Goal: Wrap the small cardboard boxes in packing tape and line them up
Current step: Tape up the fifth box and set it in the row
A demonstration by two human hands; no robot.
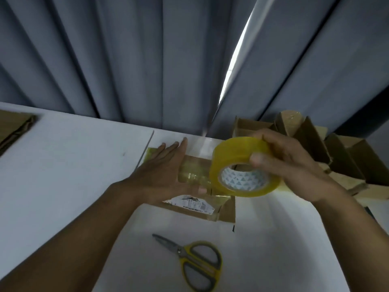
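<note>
A small flat cardboard box (pixel 195 207) with a white shipping label lies on the white table (pixel 69 165), shiny tape across its top. My left hand (pixel 166 171) lies flat on the box's left side, fingers stretched out and the thumb pressing the tape. My right hand (pixel 290 165) grips a roll of yellowish clear packing tape (pixel 242 167) just above the box's right end. A strip of tape runs from the roll down onto the box. Much of the box is hidden under my hands and the roll.
Yellow-handled scissors (pixel 193 262) lie shut on the table near me. A pile of open cardboard boxes (pixel 320 144) crowds the right side. Flattened cardboard (pixel 14 127) sits at the far left. Grey curtains (pixel 147 60) hang behind the table's far edge.
</note>
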